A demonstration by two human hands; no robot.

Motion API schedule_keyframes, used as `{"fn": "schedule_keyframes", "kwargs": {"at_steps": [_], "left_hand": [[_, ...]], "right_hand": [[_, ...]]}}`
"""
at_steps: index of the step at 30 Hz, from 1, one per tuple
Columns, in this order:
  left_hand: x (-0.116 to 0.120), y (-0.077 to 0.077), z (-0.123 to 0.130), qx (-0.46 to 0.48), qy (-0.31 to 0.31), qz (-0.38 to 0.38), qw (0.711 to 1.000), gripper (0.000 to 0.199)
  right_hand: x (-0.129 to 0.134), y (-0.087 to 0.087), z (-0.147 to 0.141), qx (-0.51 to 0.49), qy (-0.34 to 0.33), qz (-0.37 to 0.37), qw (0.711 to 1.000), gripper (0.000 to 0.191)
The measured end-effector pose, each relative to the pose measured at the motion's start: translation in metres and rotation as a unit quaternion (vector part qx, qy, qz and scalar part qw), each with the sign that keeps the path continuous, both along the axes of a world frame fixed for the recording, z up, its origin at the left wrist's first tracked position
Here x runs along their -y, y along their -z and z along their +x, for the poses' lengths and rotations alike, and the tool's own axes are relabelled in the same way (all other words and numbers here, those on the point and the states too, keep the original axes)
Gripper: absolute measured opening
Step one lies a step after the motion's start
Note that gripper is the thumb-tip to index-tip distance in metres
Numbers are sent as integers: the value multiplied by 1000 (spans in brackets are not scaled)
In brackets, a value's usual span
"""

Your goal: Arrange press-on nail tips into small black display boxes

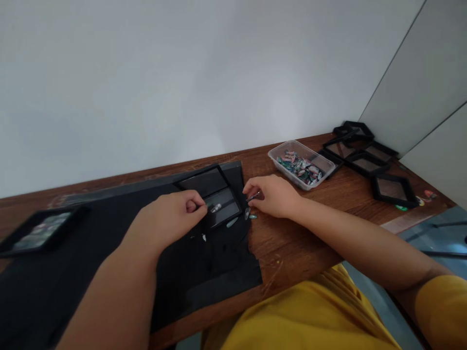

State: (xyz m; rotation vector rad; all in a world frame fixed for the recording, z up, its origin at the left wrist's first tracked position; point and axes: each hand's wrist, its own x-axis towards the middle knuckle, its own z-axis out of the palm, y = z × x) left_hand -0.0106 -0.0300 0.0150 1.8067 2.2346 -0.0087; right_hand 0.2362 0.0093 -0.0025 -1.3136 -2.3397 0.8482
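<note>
The frame (226, 198) lies on the black mat (219, 262), probably to spare it scratches, with shiny chips (216, 208) inside. Over it hangs the left hand (178, 214), thumb and finger drawn together; whether they grip anything, I cannot tell. Just beside the frame, the right hand (272, 194) pinches a small piece (253, 196). The tub (288, 174) stands on the desk (288, 243), seemingly for easy reach. No writing is legible.
</note>
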Motion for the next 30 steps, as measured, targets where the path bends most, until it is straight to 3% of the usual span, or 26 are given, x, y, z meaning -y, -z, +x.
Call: {"fn": "schedule_keyframes", "kwargs": {"at_steps": [9, 17, 26, 30], "left_hand": [[0, 11, -2, 52, 45, 8, 998, 12], [-1, 22, -9, 125, 64, 35, 990, 41], [-4, 35, -23, 122, 87, 32, 988, 37], [-6, 33, -35, 137, 101, 22, 985, 48]], "right_hand": [[1, 0, 0, -4, -3, 4, 1000, 25], [2, -1, 0, 12, -1, 8, 1000, 24], [3, -2, -1, 12, -11, 4, 1000, 23], [4, -2, -1, 12, -11, 1, 1000, 24]]}}
